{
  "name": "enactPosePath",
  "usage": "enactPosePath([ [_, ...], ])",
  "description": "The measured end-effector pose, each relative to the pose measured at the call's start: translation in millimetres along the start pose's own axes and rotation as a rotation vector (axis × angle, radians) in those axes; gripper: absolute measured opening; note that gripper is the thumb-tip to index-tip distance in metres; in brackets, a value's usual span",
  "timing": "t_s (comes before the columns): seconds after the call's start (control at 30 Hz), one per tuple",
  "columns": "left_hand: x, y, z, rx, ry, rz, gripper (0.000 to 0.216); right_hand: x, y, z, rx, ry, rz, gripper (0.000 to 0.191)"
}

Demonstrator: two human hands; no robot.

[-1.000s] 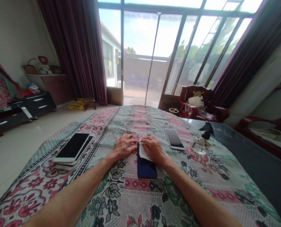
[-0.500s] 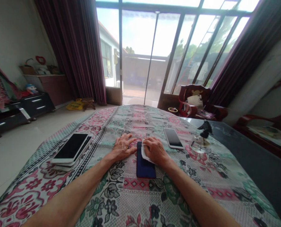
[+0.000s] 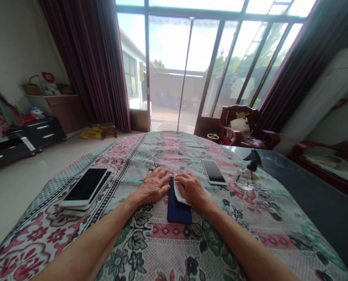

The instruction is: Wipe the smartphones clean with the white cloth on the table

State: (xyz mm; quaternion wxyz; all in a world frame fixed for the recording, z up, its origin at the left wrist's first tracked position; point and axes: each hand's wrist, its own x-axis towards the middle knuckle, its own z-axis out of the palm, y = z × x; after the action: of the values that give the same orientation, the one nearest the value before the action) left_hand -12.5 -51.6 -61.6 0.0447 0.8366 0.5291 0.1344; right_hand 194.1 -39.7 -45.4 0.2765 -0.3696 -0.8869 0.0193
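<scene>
A dark blue phone (image 3: 179,211) lies flat on the patterned tablecloth (image 3: 127,238) in front of me. My right hand (image 3: 192,190) is closed on a white cloth (image 3: 181,196) and presses it against the upper part of the phone. Its fingertips are partly tucked into the cloth. My left hand (image 3: 154,185) rests with fingers stretched out at the phone's left edge, the thumb and fingertips close to or touching it. To the right of my right hand lies a white phone (image 3: 214,171) with its dark screen up.
Several white phones (image 3: 87,186) are stacked at the left of the table. A clear spray bottle with a black trigger head (image 3: 246,177) stands at the right. Beyond the table are a wooden chair (image 3: 235,121), a dark surface (image 3: 293,183) and glass doors (image 3: 176,78).
My right hand with the cloth shifts slightly on the phone's upper part. The fingers of my left hand reach a little nearer the phone's top edge. The view tilts slightly.
</scene>
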Motion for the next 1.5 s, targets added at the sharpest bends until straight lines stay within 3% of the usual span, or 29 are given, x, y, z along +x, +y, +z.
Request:
enactPosePath([
  [0.7,2.0,-1.4,3.5,-0.015,0.023,-0.012,0.049,-11.7,13.4,-6.0,-0.218,0.043,0.256,0.014],
  [1.0,3.5,-3.0,0.8,-0.057,0.021,0.008,0.047,-6.3,3.5,-6.7,-0.131,0.007,0.121,0.018],
  [1.5,5.2,-2.6,3.4,-0.052,0.056,-0.004,0.043,4.9,-16.6,10.9,-0.082,0.002,0.072,0.018],
])
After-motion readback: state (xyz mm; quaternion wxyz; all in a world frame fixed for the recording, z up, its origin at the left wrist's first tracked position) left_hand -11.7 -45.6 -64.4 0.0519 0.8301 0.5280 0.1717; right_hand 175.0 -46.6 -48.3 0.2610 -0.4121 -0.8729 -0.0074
